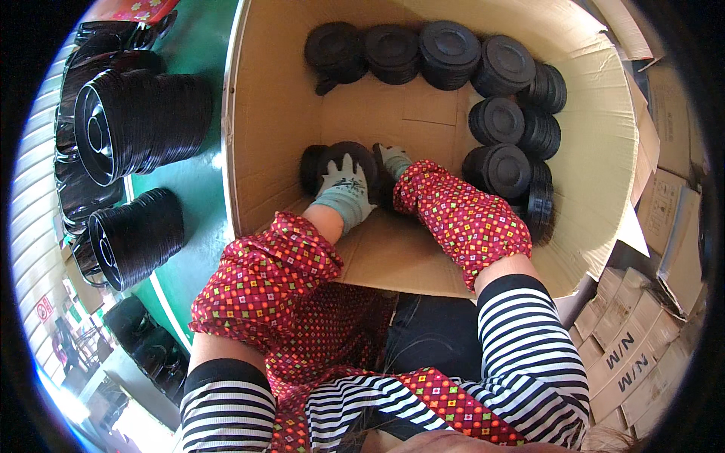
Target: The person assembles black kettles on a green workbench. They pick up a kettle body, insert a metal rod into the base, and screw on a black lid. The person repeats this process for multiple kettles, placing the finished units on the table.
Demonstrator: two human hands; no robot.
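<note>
Both my hands reach into a large cardboard box (430, 257) in grey gloves. My left hand (343, 187) lies over a round black stack of discs (353, 153), its fingers spread across the top. Beside that stack is another dark round stack (310, 167), partly covered. My right hand (393, 160) is just right of the left one, against the dark side of the stack; its fingertips are mostly hidden, so its grip is unclear. More stacks of black round discs (449, 51) line the box's far and right walls.
On the green table (204, 34) at the left stand tall nested stacks of glossy black round parts (143, 124) and a shorter nested stack (140, 238). Flattened and folded cartons (634, 340) lie to the right of the box. The box's flaps stand outward at the right.
</note>
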